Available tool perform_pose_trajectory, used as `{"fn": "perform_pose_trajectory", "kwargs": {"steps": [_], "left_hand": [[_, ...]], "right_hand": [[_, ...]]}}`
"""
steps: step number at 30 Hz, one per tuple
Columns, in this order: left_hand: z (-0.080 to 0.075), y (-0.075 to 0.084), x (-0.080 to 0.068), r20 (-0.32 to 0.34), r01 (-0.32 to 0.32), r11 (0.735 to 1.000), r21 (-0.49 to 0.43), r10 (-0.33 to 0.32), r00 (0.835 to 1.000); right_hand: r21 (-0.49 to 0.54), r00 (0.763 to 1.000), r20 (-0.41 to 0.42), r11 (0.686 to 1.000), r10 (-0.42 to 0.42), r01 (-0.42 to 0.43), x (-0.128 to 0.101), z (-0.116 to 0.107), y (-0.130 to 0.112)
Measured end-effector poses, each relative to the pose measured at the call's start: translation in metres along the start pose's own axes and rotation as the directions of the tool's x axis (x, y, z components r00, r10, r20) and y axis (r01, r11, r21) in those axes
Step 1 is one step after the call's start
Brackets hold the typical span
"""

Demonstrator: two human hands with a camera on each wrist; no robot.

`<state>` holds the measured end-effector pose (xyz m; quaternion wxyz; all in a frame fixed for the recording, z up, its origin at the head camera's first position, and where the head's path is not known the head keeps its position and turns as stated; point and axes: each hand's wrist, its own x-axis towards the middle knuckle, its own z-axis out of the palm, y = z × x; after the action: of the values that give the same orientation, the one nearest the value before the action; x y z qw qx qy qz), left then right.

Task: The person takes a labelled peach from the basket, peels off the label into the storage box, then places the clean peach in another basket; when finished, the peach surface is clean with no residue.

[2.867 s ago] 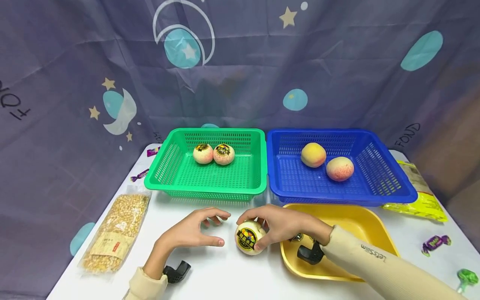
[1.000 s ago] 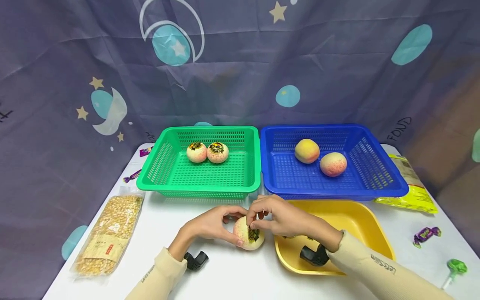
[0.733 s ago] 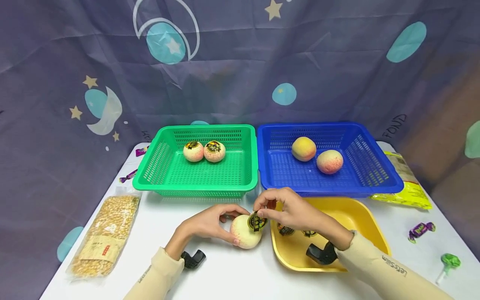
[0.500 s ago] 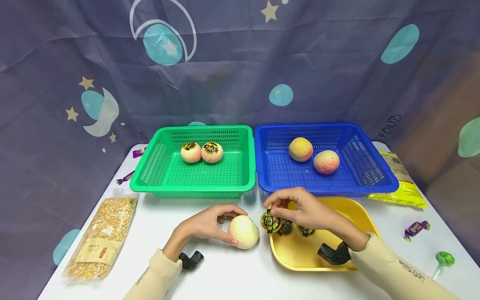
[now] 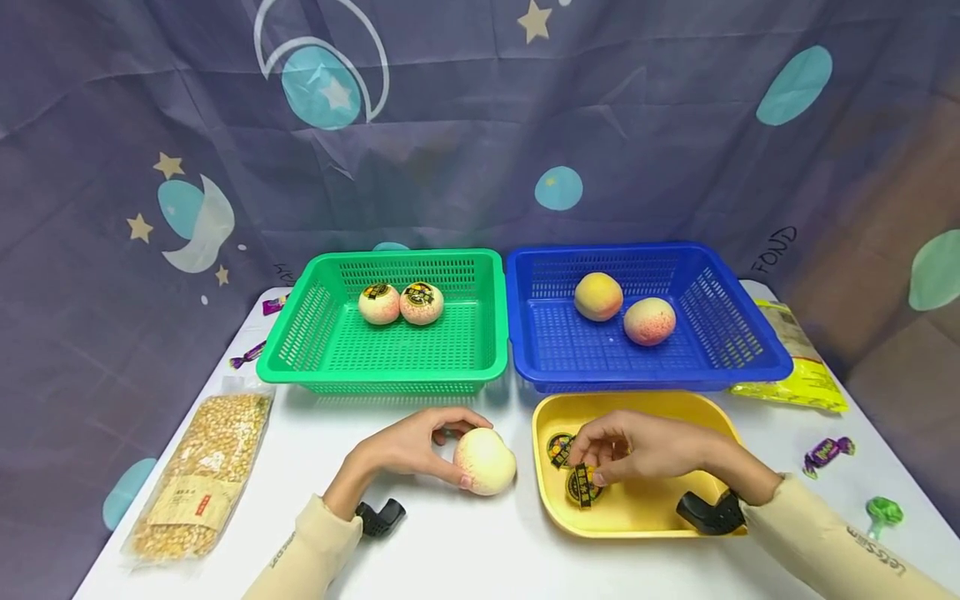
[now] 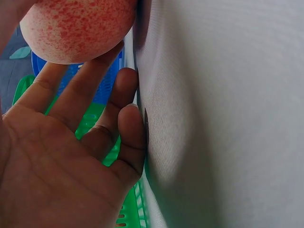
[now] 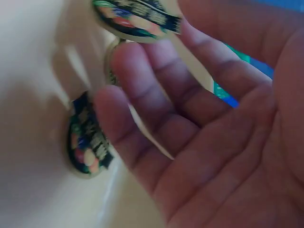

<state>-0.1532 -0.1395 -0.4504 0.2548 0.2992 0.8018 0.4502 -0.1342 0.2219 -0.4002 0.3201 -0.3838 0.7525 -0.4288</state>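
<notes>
My left hand (image 5: 427, 446) grips a pale, pink-speckled peach (image 5: 487, 462) on the white table, thumb at the near side and fingers behind. In the left wrist view the peach (image 6: 78, 28) sits high between thumb and fingers, with the palm bare. Over the yellow tray (image 5: 637, 521), my right hand (image 5: 648, 450) pinches a round black-and-gold fruit sticker (image 5: 583, 486). The right wrist view has this sticker (image 7: 137, 19) at the thumb and fingertips. Another sticker (image 5: 559, 448) lies in the tray, and part of one more shows behind the fingers in that wrist view.
Behind, a green basket (image 5: 382, 377) holds two stickered peaches (image 5: 422, 303); a blue basket (image 5: 652, 379) holds two peaches without visible stickers (image 5: 649, 322). A bag of corn kernels (image 5: 202, 467) lies left. A yellow packet (image 5: 806, 375), wrapped candy (image 5: 828, 454) and green lollipop (image 5: 885, 512) lie right.
My left hand has taken hold of the peach. My right hand has peeled the sticker off it and carried it rightward over the yellow tray. The peach's visible side is now bare.
</notes>
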Motion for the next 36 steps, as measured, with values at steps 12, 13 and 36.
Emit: {"fn": "perform_pose_trajectory", "kwargs": {"steps": [12,13,36], "left_hand": [[-0.001,-0.003,0.001,0.007,-0.002,1.0,-0.012,0.002,1.0],[-0.001,-0.003,0.001,0.007,-0.001,1.0,-0.014,0.001,1.0],[-0.008,0.004,-0.02,-0.06,-0.067,0.998,-0.011,0.066,0.996]], "right_hand": [[0.044,0.995,0.086,0.997,0.058,-0.062,-0.007,0.001,0.007],[0.037,0.994,0.083,0.997,0.066,-0.069,-0.008,0.001,0.006],[-0.302,0.926,-0.373,0.952,-0.064,-0.056,-0.071,-0.05,-0.008]]}}
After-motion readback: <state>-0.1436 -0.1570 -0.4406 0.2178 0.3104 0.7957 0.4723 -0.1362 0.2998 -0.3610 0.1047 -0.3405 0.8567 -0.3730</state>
